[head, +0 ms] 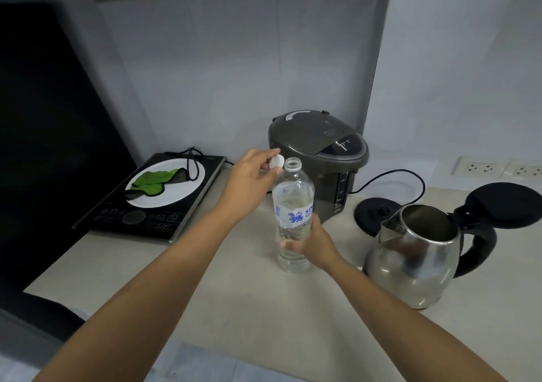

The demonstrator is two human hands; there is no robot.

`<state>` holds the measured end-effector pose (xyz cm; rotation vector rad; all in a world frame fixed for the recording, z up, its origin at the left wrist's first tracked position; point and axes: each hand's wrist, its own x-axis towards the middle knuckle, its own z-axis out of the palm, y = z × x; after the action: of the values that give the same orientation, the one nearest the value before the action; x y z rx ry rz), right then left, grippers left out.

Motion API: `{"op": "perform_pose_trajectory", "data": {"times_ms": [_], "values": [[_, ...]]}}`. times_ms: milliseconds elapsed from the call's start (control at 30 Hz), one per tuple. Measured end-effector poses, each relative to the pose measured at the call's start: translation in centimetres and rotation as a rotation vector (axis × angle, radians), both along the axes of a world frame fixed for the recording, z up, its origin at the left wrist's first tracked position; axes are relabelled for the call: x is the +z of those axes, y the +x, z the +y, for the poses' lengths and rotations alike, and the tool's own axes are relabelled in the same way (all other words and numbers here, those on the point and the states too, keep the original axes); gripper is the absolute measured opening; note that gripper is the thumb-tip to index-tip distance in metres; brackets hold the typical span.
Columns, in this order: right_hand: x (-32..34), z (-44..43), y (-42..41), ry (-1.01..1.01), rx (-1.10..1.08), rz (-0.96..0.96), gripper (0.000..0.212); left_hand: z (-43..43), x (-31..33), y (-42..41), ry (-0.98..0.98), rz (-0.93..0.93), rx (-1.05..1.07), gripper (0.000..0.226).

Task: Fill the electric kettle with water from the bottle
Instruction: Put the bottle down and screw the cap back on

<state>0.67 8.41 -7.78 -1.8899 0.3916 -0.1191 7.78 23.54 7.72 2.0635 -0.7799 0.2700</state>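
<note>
A clear plastic water bottle (293, 205) with a white and blue label stands upright on the counter, its neck uncapped. My right hand (315, 242) grips its lower body. My left hand (249, 182) holds the white cap (276, 162) between its fingertips, just left of the bottle's mouth. The steel electric kettle (416, 258) sits on the counter to the right of the bottle, its black lid (507, 205) flipped open and its inside visible. The kettle is off its black round base (378, 213), which lies behind it.
A grey hot-water dispenser (319, 152) stands behind the bottle. At the left, an induction hob (152, 217) carries a white plate with a green cloth. A black cord runs behind the base. Wall sockets (481, 167) are at the far right. The counter's front edge is near me.
</note>
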Motion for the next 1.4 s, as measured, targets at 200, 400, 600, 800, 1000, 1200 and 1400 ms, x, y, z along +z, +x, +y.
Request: {"op": "perform_pose_trajectory", "data": {"times_ms": [200,400,600,800,1000,1200,1400], "values": [[0.8,0.1,-0.8,0.056,-0.020,-0.140,0.088,-1.0,1.0,-1.0,0.017,0.006,0.001,0.039],[1.5,-0.3,-1.9,0.012,-0.012,-0.199,0.069,-2.2,1.8,-1.5,0.123,0.045,-0.004,0.041],[1.5,-0.1,-1.9,-0.005,-0.022,-0.219,0.072,-2.6,2.1,-1.2,0.165,0.077,0.055,0.040],[1.3,0.1,-2.0,-0.005,-0.022,-0.266,0.075,-3.1,2.3,-0.8,0.199,0.098,0.084,0.038],[1.2,-0.2,-1.8,-0.009,-0.010,-0.249,0.079,-2.8,3.3,-0.6,0.261,0.167,-0.002,0.034],[1.2,-0.6,-1.7,-0.019,-0.004,-0.232,0.078,-3.0,3.7,-0.6,0.285,0.171,0.008,0.033],[1.1,-0.7,-1.7,-0.025,-0.001,-0.220,0.080,-3.0,3.4,-0.4,0.216,0.202,0.062,0.032]]}}
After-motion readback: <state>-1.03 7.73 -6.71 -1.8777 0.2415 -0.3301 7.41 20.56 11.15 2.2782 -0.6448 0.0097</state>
